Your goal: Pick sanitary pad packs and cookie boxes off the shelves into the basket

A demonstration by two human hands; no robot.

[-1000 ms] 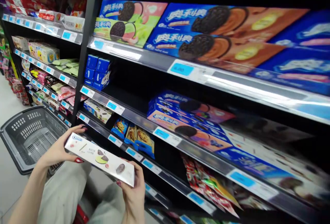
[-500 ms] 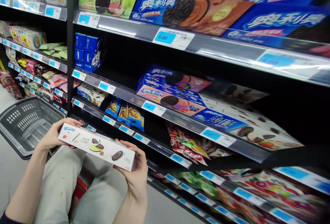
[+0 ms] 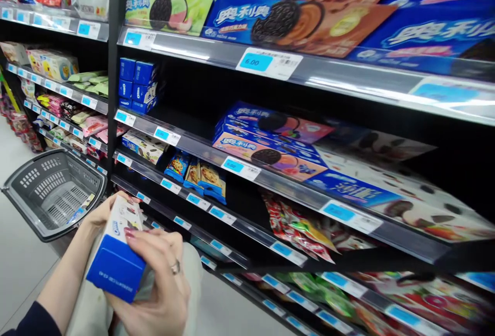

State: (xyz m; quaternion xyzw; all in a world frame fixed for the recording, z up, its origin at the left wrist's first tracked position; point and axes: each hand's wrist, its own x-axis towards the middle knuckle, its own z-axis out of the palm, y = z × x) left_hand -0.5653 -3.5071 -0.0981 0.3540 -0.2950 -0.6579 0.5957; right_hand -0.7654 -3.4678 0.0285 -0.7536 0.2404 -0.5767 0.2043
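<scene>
Both hands hold an Oreo cookie box (image 3: pixel 116 269) low in front of my knees. Its blue end, printed with a small line of code, faces me; a white side with the Oreo logo shows on top. My right hand (image 3: pixel 162 274), with a ring on one finger, grips the near end, thumb below and fingers over the top. At the far end, my left hand (image 3: pixel 110 207) is closed round the box, its fingers partly hidden behind it.
A grey shopping basket (image 3: pixel 23 181) stands at the left, with a package lying inside. Shelves (image 3: pixel 201 145) of cookie boxes and snack bags run along the right. Blue Oreo boxes (image 3: pixel 266 155) lie on the middle shelf. Price tags line the shelf edges.
The box has turned from lying crosswise, long white side showing, to pointing away with its blue end toward me. My right hand has moved left and nearer. The view has shifted slightly.
</scene>
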